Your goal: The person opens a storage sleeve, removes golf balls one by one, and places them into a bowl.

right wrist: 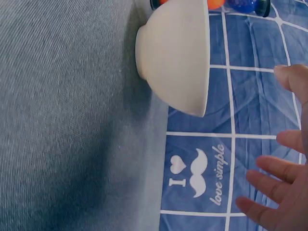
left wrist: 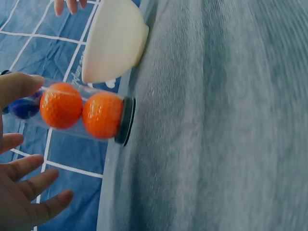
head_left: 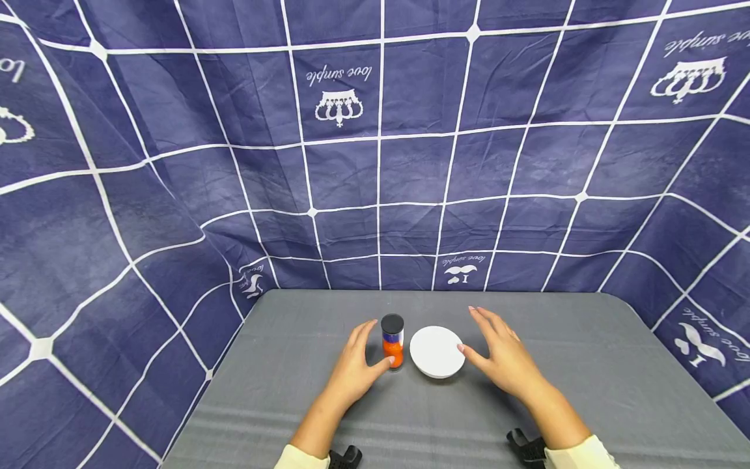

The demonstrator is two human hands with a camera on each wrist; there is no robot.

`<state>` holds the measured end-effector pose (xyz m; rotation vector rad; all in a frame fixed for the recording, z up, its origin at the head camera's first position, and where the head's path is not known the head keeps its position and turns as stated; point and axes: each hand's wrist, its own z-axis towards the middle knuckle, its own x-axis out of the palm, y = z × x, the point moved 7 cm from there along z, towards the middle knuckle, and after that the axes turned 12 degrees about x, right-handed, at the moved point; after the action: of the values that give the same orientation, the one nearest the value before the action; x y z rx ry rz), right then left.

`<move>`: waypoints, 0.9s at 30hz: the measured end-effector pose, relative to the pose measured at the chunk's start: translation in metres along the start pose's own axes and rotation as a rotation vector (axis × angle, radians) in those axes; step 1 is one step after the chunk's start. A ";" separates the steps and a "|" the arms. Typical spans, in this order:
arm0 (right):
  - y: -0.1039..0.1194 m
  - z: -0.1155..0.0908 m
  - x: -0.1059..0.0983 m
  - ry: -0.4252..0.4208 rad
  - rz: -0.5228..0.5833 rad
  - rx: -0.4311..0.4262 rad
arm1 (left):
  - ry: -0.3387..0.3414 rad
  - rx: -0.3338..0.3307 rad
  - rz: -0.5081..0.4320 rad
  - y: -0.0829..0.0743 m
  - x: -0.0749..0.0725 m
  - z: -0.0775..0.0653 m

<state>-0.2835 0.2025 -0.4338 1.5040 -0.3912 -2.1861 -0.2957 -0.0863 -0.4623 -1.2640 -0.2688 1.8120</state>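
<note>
A: First, the left hand (head_left: 354,368): wide or narrow?

B: Wide, with fingers spread in a loose curve at the left side of a clear tube (head_left: 392,340). Thumb across the tube's lower part in the head view, over its upper part in the left wrist view. No telling about actual contact.

A: And the tube itself, placed where?

B: Upright on the grey worktop (head_left: 445,423), between the left hand and a white bowl (head_left: 436,352), just beside the bowl with a slim gap.

A: Filled with what?

B: With one blue ball (left wrist: 24,108) above two orange balls (left wrist: 61,107), visible through the clear wall. Capped by a black lid (head_left: 392,322), finished below with a dark base (left wrist: 126,121).

A: And the bowl?

B: Also on the worktop, to the right of the tube, foot down and rim up.

A: Right hand (head_left: 506,358) in what state?

B: Wide too, fingers apart, at the bowl's right side. Thumb near the rim, yet clear of it in the right wrist view.

A: Anything at the wrists?

B: Pale sleeves (head_left: 301,458), plus dark devices (head_left: 346,457) on the inner sides.

A: And behind?

B: Blue cloth (head_left: 418,166), hung with folds, ruled in white lines, printed with crowns (head_left: 339,107) and "love simple", upside down in the head view.
</note>
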 end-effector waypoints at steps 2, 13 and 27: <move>0.004 -0.001 -0.001 -0.011 0.027 -0.023 | 0.008 -0.004 -0.017 -0.001 0.003 0.000; 0.016 -0.005 0.002 0.002 0.116 -0.045 | -0.024 0.014 -0.064 -0.007 0.012 0.002; 0.026 -0.006 0.008 0.027 0.138 -0.058 | -0.068 -0.057 -0.192 -0.001 0.019 0.005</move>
<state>-0.2753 0.1763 -0.4300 1.4299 -0.4069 -2.0509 -0.3006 -0.0694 -0.4720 -1.1753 -0.4664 1.6944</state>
